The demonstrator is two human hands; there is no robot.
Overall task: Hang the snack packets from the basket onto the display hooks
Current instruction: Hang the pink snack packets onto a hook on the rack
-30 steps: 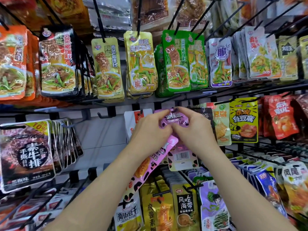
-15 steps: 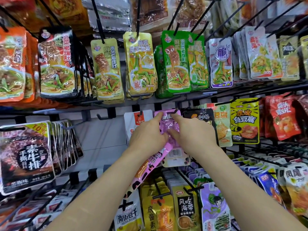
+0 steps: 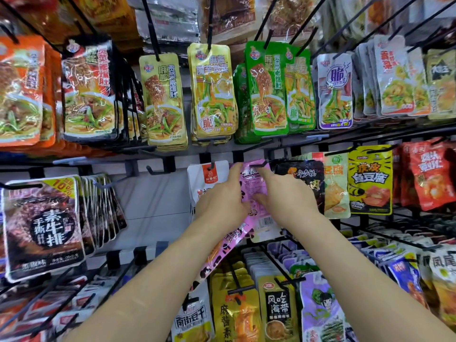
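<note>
Left hand (image 3: 222,201) and right hand (image 3: 286,196), each grip clamped on the pink snack packet (image 3: 254,186), its top right at the display hook (image 3: 259,165). Looks light, floppy, slick film, so it's likely best pinched along the stiffer sealed top edge.

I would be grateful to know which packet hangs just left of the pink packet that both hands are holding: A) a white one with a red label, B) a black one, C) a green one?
A: the white packet with a red label hangs just left of the pink packet, which the left hand and right hand hold at the hook.
</note>
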